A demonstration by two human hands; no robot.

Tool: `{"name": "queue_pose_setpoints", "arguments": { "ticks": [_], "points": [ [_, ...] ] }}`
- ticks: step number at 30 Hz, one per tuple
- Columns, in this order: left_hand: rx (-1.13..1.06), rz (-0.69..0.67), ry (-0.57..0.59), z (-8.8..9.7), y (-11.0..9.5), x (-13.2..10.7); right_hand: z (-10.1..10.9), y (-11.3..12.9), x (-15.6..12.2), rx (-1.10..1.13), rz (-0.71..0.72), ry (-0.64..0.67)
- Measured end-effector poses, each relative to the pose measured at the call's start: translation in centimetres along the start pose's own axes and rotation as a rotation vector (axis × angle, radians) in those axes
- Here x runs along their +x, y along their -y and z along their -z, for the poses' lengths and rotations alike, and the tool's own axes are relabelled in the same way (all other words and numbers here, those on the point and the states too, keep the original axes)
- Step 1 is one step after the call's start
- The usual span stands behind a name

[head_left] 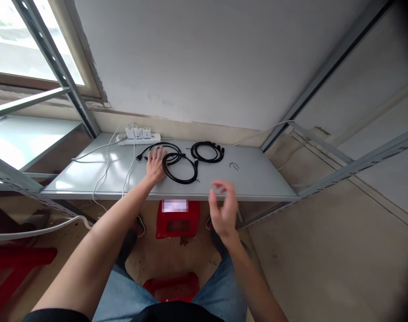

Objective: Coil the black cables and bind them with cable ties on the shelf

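FREE: shelf (266,179), far right | BLOCKED: black cables (181,181), centre | power strip (141,140), cords (107,157), left

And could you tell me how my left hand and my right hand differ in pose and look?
Your left hand is spread out, while your right hand is curled. The left hand is beside the front black cable coil; the right hand appears at the front edge of the grey shelf. The left hand looks fairly sharp; the right hand is blurred. Both are bare.

Right hand (224,212) blurred (slightly), window (9,53) cropped top left, stool label (174,205) pixelated
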State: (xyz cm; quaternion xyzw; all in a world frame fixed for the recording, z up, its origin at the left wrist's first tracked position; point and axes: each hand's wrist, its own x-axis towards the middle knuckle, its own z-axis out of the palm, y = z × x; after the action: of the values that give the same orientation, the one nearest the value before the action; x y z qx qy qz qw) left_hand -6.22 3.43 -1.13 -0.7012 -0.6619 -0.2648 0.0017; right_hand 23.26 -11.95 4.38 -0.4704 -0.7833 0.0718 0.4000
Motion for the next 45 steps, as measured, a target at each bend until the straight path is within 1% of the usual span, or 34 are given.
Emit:
{"name": "queue_pose_setpoints", "arguments": {
  "ticks": [2, 3, 4, 5, 6, 8, 10, 12, 14, 16, 18, 21, 24, 27, 29, 34, 41, 45],
  "points": [
    [0.041, -0.011, 0.011, 1.4, 0.6, 0.3, -1.7, -2.3, 0.8, 0.043, -0.153, -0.025],
    [0.058, -0.016, 0.0, 2.0, 0.7, 0.3, -2.6, -3.6, 1.4, 0.052, -0.218, 0.006],
    [0.068, -0.028, -0.015, 2.7, 0.4, 0.1, -3.6, -4.9, 2.2, 0.042, -0.257, 0.068],
    [0.071, -0.052, -0.033, 3.2, 0.0, -0.3, -4.4, -6.1, 3.0, 0.014, -0.267, 0.161],
    [0.068, -0.091, -0.051, 3.6, -0.7, -0.8, -5.3, -7.1, 3.9, -0.035, -0.264, 0.22],
    [0.054, -0.186, -0.079, 4.1, -2.4, -2.4, -6.6, -8.3, 5.4, -0.125, -0.233, 0.299],
    [0.045, -0.32, -0.07, 3.9, -3.9, -4.3, -7.7, -8.5, 6.2, -0.176, -0.174, 0.339],
    [0.039, -0.436, -0.007, 3.2, -4.9, -6.2, -8.6, -8.1, 6.6, -0.18, -0.103, 0.342],
    [0.052, -0.508, 0.076, 2.4, -5.1, -7.4, -9.4, -7.4, 6.7, -0.148, -0.063, 0.315],
    [0.082, -0.541, 0.128, 1.7, -4.9, -7.7, -10.2, -6.9, 7.0, -0.085, -0.079, 0.287],
    [0.113, -0.495, 0.132, 1.1, -4.7, -7.0, -11.0, -6.6, 7.8, -0.031, -0.105, 0.271],
    [0.175, -0.33, 0.122, 0.5, -4.6, -4.9, -12.1, -6.7, 9.7, 0.017, -0.105, 0.298],
    [0.223, -0.259, 0.155, -0.1, -4.7, -3.2, -13.1, -6.8, 11.5, -0.018, -0.143, 0.344],
    [0.219, -0.202, 0.147, -0.8, -5.3, -2.7, -13.9, -6.9, 12.3, -0.117, -0.207, 0.341],
    [0.2, -0.163, 0.126, -1.3, -5.6, -2.7, -14.2, -6.9, 12.3, -0.159, -0.216, 0.349],
    [0.139, -0.126, 0.156, -1.8, -5.6, -2.6, -14.1, -7.0, 11.9, -0.169, -0.164, 0.375],
    [0.137, -0.113, 0.181, -1.7, -5.6, -2.3, -14.3, -7.4, 12.0, -0.079, -0.131, 0.313],
    [0.155, -0.118, 0.148, -1.6, -5.8, -2.6, -14.5, -7.6, 12.2, -0.029, -0.151, 0.272]
  ]
}}
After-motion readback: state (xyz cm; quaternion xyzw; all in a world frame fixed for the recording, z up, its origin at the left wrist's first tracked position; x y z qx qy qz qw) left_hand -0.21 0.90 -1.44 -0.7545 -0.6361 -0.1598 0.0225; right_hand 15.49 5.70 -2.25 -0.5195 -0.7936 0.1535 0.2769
